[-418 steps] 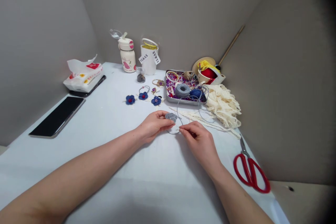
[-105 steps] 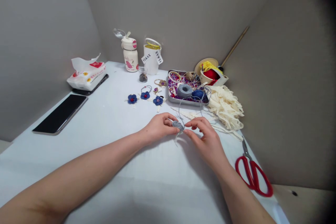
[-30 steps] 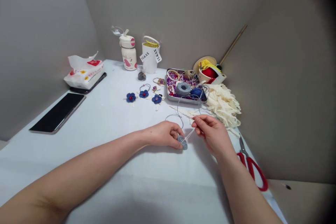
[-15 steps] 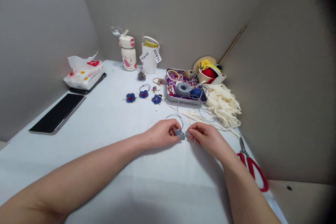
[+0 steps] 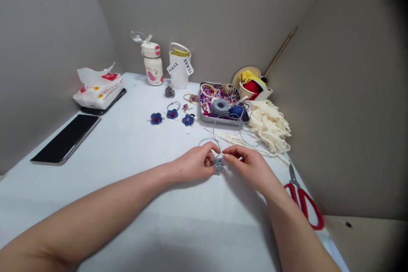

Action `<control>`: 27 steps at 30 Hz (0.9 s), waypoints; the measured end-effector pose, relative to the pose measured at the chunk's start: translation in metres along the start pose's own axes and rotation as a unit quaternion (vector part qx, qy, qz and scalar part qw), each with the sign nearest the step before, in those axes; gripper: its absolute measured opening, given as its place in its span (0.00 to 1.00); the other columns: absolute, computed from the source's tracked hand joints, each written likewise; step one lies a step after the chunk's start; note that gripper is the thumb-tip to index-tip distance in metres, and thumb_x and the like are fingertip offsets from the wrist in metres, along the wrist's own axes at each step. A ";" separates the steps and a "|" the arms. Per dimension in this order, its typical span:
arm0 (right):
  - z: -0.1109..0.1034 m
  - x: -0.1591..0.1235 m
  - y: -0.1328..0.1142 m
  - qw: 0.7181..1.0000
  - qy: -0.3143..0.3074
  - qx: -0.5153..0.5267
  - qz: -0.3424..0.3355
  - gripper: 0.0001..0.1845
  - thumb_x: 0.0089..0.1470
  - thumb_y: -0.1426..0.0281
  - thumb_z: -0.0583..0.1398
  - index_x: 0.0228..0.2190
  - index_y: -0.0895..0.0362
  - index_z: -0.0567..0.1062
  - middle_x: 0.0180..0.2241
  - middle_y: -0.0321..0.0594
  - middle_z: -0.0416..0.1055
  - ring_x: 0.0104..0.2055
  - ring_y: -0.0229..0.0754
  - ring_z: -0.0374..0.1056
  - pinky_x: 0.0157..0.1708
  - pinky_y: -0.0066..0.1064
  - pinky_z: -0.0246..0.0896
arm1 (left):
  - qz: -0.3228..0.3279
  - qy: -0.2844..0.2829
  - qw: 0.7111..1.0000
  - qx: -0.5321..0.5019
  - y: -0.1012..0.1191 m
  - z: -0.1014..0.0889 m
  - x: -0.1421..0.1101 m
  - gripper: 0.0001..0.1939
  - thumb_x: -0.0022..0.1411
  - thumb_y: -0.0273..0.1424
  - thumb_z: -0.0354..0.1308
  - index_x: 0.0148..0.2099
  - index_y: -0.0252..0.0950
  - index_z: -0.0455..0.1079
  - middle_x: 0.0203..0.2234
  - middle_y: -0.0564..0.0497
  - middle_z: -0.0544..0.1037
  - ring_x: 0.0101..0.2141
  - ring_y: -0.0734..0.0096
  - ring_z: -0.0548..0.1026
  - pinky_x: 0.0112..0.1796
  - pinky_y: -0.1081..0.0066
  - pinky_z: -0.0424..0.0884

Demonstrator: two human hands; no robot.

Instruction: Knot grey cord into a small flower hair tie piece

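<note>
My left hand [image 5: 196,163] and my right hand [image 5: 247,164] meet over the white table [image 5: 134,165], fingertips pinched together. Between them sits a small grey yarn piece [image 5: 218,165], gripped by the left fingers. The right thumb and forefinger pinch a thin strand right beside it. A grey thread [image 5: 214,136] loops from the piece back to the grey yarn ball [image 5: 219,106] in the metal tray [image 5: 204,117].
Red scissors [image 5: 304,202] lie at the right edge. Cream lace [image 5: 269,125] is heaped beside the tray. Three blue yarn flowers [image 5: 172,114] lie mid-table. A phone [image 5: 65,138], a tissue pack [image 5: 97,91], a bottle [image 5: 151,61] and a white cup [image 5: 179,68] stand left and back.
One second ago my right hand pulled a strand up and away from the grey piece. It has since come back against the left hand, fingertips touching at the piece.
</note>
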State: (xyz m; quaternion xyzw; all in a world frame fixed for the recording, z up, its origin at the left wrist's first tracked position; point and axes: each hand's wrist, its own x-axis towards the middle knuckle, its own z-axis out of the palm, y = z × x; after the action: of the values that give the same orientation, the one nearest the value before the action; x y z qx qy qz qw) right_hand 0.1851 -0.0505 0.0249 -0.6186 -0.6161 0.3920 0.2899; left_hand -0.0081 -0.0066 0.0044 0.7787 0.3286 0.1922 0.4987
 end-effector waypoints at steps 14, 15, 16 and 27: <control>0.012 0.003 0.001 0.984 -0.051 0.154 0.073 0.16 0.46 0.62 0.64 0.35 0.57 0.71 0.27 0.35 0.70 0.26 0.35 0.63 0.25 0.27 0.53 | -0.083 0.082 0.974 -0.195 0.007 -0.009 0.006 0.17 0.52 0.27 0.58 0.45 0.35 0.62 0.27 0.53 0.75 0.26 0.75 0.71 0.30 0.74 0.63; 0.014 0.003 0.000 0.983 -0.039 0.161 0.077 0.16 0.45 0.62 0.64 0.34 0.57 0.71 0.26 0.35 0.70 0.25 0.35 0.62 0.25 0.26 0.52 | -0.098 0.096 0.969 -0.206 0.009 -0.010 0.006 0.15 0.53 0.28 0.58 0.45 0.35 0.63 0.26 0.52 0.75 0.26 0.75 0.71 0.29 0.74 0.63; 0.015 0.003 -0.001 0.982 -0.023 0.168 0.078 0.16 0.45 0.62 0.65 0.33 0.58 0.71 0.26 0.35 0.70 0.25 0.35 0.62 0.24 0.26 0.52 | -0.112 0.097 0.964 -0.219 0.011 -0.010 0.006 0.14 0.54 0.29 0.59 0.44 0.34 0.64 0.26 0.52 0.75 0.27 0.75 0.71 0.30 0.73 0.63; 0.010 0.004 -0.005 0.987 0.027 0.144 0.059 0.16 0.51 0.57 0.60 0.34 0.57 0.74 0.26 0.37 0.71 0.27 0.36 0.63 0.27 0.28 0.57 | -0.128 0.070 0.943 -0.298 -0.003 -0.008 0.008 0.19 0.50 0.28 0.64 0.44 0.34 0.65 0.28 0.51 0.76 0.24 0.76 0.71 0.28 0.74 0.63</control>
State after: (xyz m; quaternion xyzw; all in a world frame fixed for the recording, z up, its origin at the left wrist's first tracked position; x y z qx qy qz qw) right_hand 0.1741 -0.0475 0.0232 -0.6163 -0.5074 0.4760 0.3689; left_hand -0.0087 0.0051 0.0053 0.5303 0.3873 0.2702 0.7041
